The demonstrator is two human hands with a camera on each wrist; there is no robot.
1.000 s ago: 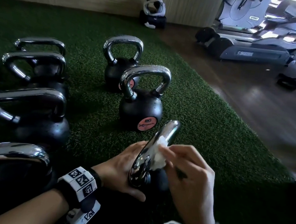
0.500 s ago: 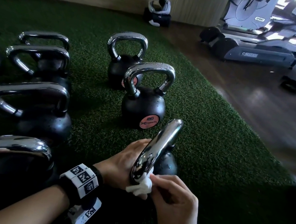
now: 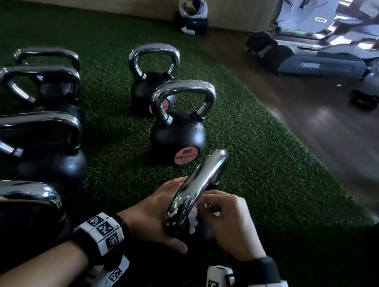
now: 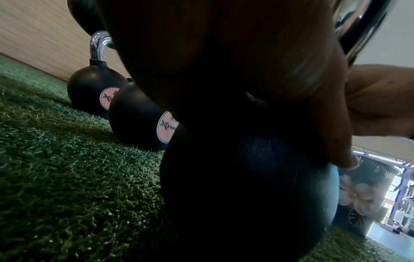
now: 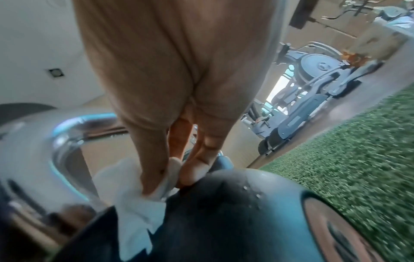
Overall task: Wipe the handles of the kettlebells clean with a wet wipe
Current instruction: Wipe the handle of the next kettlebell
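Observation:
The nearest kettlebell stands on the turf, its chrome handle (image 3: pixel 197 187) rising edge-on between my hands. My left hand (image 3: pixel 155 212) cups the black ball from the left, thumb along the near side; its fingers are hidden behind the handle. In the left wrist view the palm (image 4: pixel 246 44) lies over the dark ball (image 4: pixel 246 195). My right hand (image 3: pixel 225 221) pinches a crumpled white wet wipe (image 3: pixel 193 221) against the inner side of the handle's near leg. The right wrist view shows thumb and fingers (image 5: pixel 170 180) pinching the wipe (image 5: pixel 134 203) where the handle (image 5: pixel 67 141) meets the ball (image 5: pixel 235 212).
A kettlebell marked 20 (image 3: pixel 177 136) stands just beyond, another (image 3: pixel 152 75) behind it. Several larger kettlebells (image 3: pixel 34 143) line the left side. The green turf (image 3: pixel 264 180) ends at a wooden floor (image 3: pixel 310 127) with treadmills (image 3: pixel 321 57) at the far right.
My right hand slid the wipe down the handle to its near end, then came round to the inner side of the near leg. The left hand stayed on the ball.

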